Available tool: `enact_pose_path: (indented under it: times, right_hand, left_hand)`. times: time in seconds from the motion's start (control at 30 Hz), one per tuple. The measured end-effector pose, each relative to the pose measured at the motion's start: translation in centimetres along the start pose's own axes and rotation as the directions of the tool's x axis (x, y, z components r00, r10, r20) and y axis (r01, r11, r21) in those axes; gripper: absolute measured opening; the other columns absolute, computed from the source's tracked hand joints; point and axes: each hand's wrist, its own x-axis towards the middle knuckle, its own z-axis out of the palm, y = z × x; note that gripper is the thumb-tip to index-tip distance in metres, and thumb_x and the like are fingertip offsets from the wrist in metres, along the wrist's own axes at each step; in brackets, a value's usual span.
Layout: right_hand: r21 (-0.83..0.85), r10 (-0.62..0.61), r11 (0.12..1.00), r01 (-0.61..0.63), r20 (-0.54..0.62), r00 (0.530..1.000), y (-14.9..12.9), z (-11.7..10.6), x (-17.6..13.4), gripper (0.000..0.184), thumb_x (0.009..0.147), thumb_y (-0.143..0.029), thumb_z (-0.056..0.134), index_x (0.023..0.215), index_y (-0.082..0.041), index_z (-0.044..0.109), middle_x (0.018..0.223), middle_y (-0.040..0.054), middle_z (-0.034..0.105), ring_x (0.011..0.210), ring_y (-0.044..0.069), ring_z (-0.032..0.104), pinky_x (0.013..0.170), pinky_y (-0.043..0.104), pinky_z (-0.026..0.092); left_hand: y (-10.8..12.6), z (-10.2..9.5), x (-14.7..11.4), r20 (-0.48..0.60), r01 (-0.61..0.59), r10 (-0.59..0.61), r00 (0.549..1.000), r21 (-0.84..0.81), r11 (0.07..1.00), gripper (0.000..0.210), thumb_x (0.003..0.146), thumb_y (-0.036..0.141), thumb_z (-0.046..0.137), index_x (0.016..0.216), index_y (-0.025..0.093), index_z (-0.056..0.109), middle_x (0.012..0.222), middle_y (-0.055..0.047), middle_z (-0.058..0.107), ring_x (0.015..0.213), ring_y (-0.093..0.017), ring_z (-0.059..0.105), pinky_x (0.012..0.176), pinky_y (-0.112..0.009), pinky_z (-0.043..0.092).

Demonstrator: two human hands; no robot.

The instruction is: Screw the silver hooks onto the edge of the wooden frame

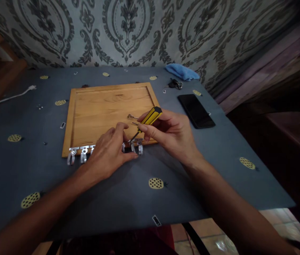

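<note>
My right hand [176, 134] is closed around a screwdriver [150, 118] with a yellow and black handle. Its shaft slants down to a metal hook rail [139, 141] on the near edge of a framed wooden board [110, 106]. Curled hooks [71, 157] hang from the rail over that edge. My left hand [110, 152] lies across the rail's middle, with the thumb in front and the fingers above, gripping it near the screwdriver tip; the palm hides several hooks. On the board beside my right fingers is a small shiny metal piece [132, 117].
A black phone [196, 110], keys [175, 84] and a blue cloth [182, 72] lie right of the board. Tiny bits [40, 106] and a white cable [9, 98] are to the left. The tablecloth [99, 209] has pineapples on it. A patterned wall covering [128, 32] rises behind.
</note>
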Motion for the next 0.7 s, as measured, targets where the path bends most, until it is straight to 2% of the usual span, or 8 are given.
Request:
enact_pose_path:
  times: [0.13, 0.3, 0.47, 0.7]
  right_hand:
    - [-0.082, -0.007, 0.997, 0.002, -0.056, 0.998, 0.3, 0.3, -0.2, 0.035, 0.077, -0.052, 0.081, 0.076, -0.02, 0.065, 0.066, -0.0035, 0.056, 0.054, 0.01, 0.053, 0.048, 0.024, 0.047]
    - [-0.183, -0.07, 0.982, 0.046, -0.128, 0.989, 0.5, 0.5, -0.9, 0.03, 0.083, -0.048, 0.077, 0.076, -0.021, 0.065, 0.074, -0.0005, 0.057, 0.062, 0.012, 0.053, 0.055, 0.028, 0.049]
    - [-0.229, -0.1, 0.971, 0.067, -0.135, 0.986, 0.8, 0.7, -0.9, 0.026, 0.085, -0.045, 0.076, 0.079, -0.022, 0.065, 0.075, -0.0005, 0.056, 0.065, 0.013, 0.052, 0.056, 0.028, 0.048]
    - [-0.269, -0.147, 0.958, 0.097, -0.172, 0.974, 1.1, 1.4, -0.3, 0.037, 0.081, -0.051, 0.077, 0.069, -0.022, 0.058, 0.067, -0.0014, 0.053, 0.062, 0.013, 0.05, 0.052, 0.028, 0.043]
  left_hand:
    - [0.0, 0.0, 0.0, 0.003, 0.012, -0.012, 1.0, 0.007, 1.0, 0.067, 0.071, 0.026, 0.084, 0.124, 0.023, 0.043, 0.1, -0.003, 0.068, 0.098, -0.025, 0.065, 0.083, -0.041, 0.05]
    - [0.0, 0.0, 0.0, 0.016, 0.003, -0.004, 1.0, 0.002, 1.0, 0.067, 0.073, 0.025, 0.084, 0.125, 0.022, 0.042, 0.103, -0.004, 0.067, 0.101, -0.026, 0.064, 0.087, -0.043, 0.049]
    - [0.2, -0.1, 0.0, 0.039, 0.01, -0.011, 0.999, 0.02, 1.0, 0.068, 0.074, 0.023, 0.083, 0.127, 0.02, 0.042, 0.103, -0.004, 0.067, 0.101, -0.026, 0.063, 0.088, -0.043, 0.049]
    - [0.2, -0.1, 0.0, 0.029, -0.001, 0.0, 1.0, 0.033, 0.999, 0.061, 0.074, 0.025, 0.083, 0.121, 0.021, 0.045, 0.102, -0.003, 0.068, 0.1, -0.027, 0.063, 0.085, -0.043, 0.049]
